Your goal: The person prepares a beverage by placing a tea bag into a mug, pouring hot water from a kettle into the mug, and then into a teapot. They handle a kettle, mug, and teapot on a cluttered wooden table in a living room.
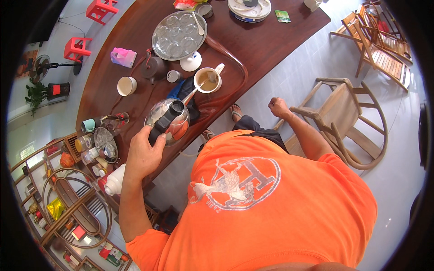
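My left hand (146,151) is shut on the black handle of a shiny metal kettle (173,127), tilted towards a white handled mug (207,87). From its thin spout a stream runs into the mug, where a light brown liquid and a darker tea bag or similar piece show. Beside the mug lie a white lid (190,61) with a blue mark and a dark cloth (190,98) with a blue part. My right hand (279,107) hangs off the table near a wooden armchair (335,101), its fingers curled with nothing visible in them.
On the wooden table (271,40) stand a round tray of glass cups (179,35), a dark teapot (153,68), a small shaker-like can (174,76), a cream cup (126,86) and a pink tissue pack (123,57). Jars (90,154) crowd the left end beside a shelf (67,210).
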Demonstrator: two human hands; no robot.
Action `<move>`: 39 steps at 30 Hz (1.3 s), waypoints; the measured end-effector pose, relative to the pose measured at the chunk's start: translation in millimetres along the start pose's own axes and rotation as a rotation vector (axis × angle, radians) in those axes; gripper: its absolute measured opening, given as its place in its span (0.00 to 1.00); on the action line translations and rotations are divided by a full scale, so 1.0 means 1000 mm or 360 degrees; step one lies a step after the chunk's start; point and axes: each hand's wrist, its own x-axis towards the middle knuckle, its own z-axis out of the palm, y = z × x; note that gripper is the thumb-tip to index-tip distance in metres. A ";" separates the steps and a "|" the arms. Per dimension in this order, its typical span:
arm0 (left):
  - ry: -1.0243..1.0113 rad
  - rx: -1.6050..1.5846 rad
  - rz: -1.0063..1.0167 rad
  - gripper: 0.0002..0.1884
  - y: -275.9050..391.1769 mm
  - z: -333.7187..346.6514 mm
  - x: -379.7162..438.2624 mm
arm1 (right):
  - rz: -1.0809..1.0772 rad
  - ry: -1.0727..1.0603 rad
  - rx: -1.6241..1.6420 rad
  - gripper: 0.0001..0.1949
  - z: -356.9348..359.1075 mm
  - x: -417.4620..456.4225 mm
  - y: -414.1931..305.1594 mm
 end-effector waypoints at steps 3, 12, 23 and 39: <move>-0.0027 -0.0035 -0.0061 0.13 0.007 -0.001 0.000 | -0.0011 0.0008 -0.0023 0.12 -0.002 0.000 -0.002; -0.0007 -0.0069 -0.0031 0.13 -0.001 0.005 0.001 | -0.0006 -0.0006 -0.0046 0.12 -0.006 0.001 -0.003; 0.0051 -0.0134 0.0007 0.13 -0.005 0.013 0.002 | -0.0034 -0.0003 -0.0069 0.12 -0.010 0.007 -0.004; 0.0045 -0.0246 -0.0124 0.14 -0.018 0.028 0.003 | -0.0065 -0.0018 -0.0079 0.12 -0.008 0.006 -0.007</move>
